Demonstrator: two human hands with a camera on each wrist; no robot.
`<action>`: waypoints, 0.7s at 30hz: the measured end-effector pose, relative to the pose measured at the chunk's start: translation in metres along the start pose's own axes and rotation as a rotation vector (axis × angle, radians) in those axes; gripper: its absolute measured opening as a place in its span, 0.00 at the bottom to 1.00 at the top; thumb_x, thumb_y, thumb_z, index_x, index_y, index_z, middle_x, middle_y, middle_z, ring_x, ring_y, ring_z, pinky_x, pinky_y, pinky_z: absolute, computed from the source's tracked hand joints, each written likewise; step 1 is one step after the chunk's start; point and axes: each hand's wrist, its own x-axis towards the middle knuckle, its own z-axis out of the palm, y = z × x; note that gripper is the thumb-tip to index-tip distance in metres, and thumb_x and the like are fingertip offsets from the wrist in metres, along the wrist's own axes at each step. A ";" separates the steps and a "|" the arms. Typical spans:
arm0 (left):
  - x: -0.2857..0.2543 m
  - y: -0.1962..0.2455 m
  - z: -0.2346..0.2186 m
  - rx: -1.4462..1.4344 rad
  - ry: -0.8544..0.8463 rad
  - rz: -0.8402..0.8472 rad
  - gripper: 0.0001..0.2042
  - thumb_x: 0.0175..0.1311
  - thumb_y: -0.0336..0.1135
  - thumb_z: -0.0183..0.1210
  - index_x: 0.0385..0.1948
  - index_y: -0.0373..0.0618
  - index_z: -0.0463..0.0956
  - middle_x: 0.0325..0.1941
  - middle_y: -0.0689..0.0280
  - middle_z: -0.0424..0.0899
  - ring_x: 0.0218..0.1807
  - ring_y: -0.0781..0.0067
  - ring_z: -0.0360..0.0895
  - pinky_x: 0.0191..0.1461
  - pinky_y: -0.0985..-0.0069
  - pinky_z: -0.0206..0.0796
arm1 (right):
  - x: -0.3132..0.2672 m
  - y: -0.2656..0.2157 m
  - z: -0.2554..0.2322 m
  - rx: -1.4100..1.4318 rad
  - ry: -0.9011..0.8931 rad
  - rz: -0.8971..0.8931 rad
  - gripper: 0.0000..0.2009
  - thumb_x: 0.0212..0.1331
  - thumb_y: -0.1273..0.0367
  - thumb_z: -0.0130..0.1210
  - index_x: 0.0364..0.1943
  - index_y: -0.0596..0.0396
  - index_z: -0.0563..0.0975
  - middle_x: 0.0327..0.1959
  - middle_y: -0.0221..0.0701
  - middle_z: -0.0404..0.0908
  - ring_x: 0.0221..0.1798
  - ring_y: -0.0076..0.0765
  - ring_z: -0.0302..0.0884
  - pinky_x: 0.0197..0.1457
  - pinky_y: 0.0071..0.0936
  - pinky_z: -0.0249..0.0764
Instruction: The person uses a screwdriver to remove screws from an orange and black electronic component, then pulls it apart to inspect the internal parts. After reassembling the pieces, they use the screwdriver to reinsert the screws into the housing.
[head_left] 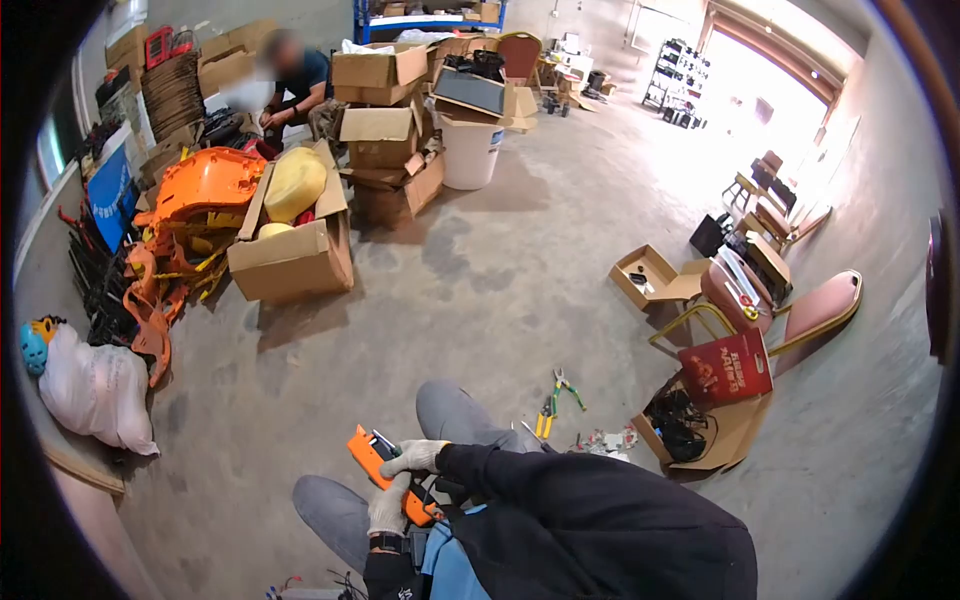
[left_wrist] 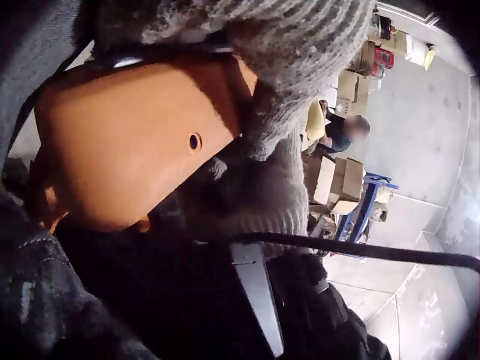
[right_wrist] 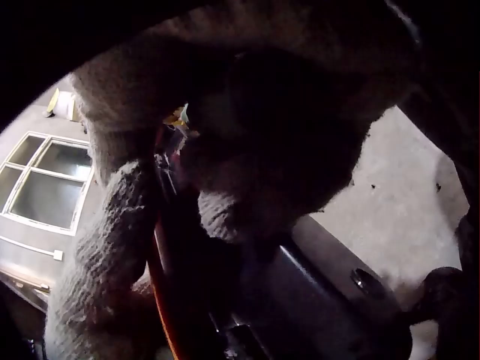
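Note:
Both hands wear pale knitted gloves and meet at an orange plastic housing [head_left: 370,455] above the lap. My left hand [head_left: 386,508] grips the housing from its near left side; the smooth orange outer face, with a small round hole, fills much of the left wrist view. My right hand [head_left: 412,457] lies over the far part, its fingers curled at the open inner side. A dark, shiny-edged part [head_left: 383,440] shows just past the right fingertips. Deep shadow in the right wrist view hides most of what those fingers hold, beside a dark smooth piece [right_wrist: 330,277].
Yellow-handled pliers [head_left: 544,422] and green-handled pliers [head_left: 569,390] lie on the floor, near small bagged parts [head_left: 608,441]. An open carton [head_left: 735,440] stands right, by a pink chair [head_left: 820,310]. Orange shells [head_left: 205,185] and cartons [head_left: 290,265] pile up left. Another person [head_left: 298,85] sits behind.

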 end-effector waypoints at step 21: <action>0.012 0.011 0.025 0.187 -0.036 -0.133 0.24 0.69 0.34 0.72 0.63 0.37 0.78 0.52 0.60 0.88 0.48 0.62 0.91 0.50 0.61 0.87 | 0.004 0.035 -0.030 0.097 0.105 -0.114 0.30 0.56 0.46 0.75 0.47 0.59 0.85 0.32 0.29 0.84 0.26 0.24 0.77 0.26 0.26 0.71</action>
